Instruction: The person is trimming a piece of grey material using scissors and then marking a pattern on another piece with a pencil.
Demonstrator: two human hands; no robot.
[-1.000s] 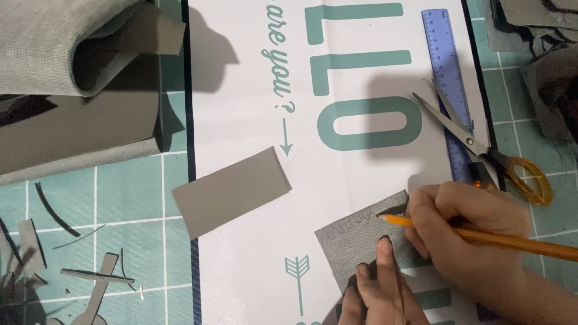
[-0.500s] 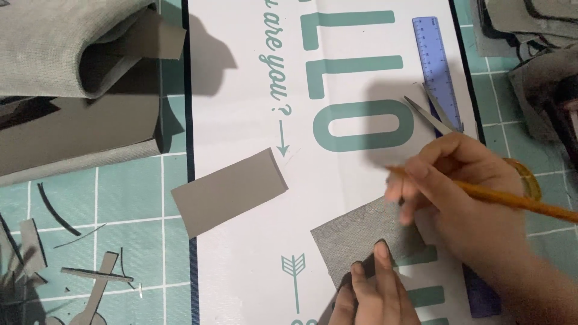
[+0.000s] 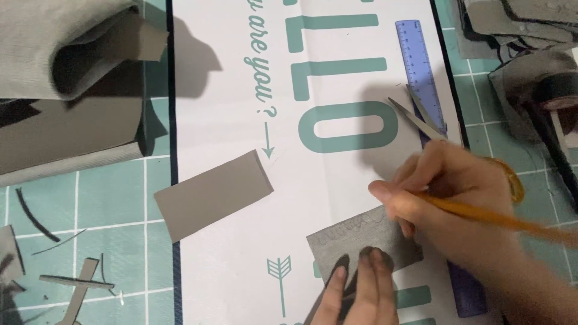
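Since half a second ago, our right hand (image 3: 463, 198) has drawn slightly right and up along the top edge of the small grey fabric rectangle (image 3: 361, 244), carrying the slim orange pencil (image 3: 481, 215) with it; the left hand (image 3: 358, 295) has stayed put.

Entries, left to right:

1. Folded roll of grey ribbed fabric (image 3: 66, 48), far left, on the teal gridded cutting mat (image 3: 108, 198). Uncut stock.
2. Thin grey offcut strips (image 3: 75, 283), lower left on the mat. Trimmings.
3. Plain grey card rectangle (image 3: 214, 194), tilted, straddling the mat and the white paper sheet with teal lettering (image 3: 241, 90). Apart from both hands.
4. Small grey fabric rectangle, lower centre on the white sheet. Faint pencil marks run along its upper edge; we judge the marking begun, the other edges unmarked, cutting not yet done.
5. Left hand, two fingertips pressed flat on that rectangle, pinning it, grasping nothing.
6. Right hand, clenched round the pencil, tip hidden near the rectangle's upper right corner.
7. Translucent blue plastic ruler (image 3: 421, 66), partly under the right hand.
8. Steel scissors with orange handles (image 3: 415, 117), lying on the ruler, unused.
9. Dark grey fabric scraps (image 3: 518, 24), top right.
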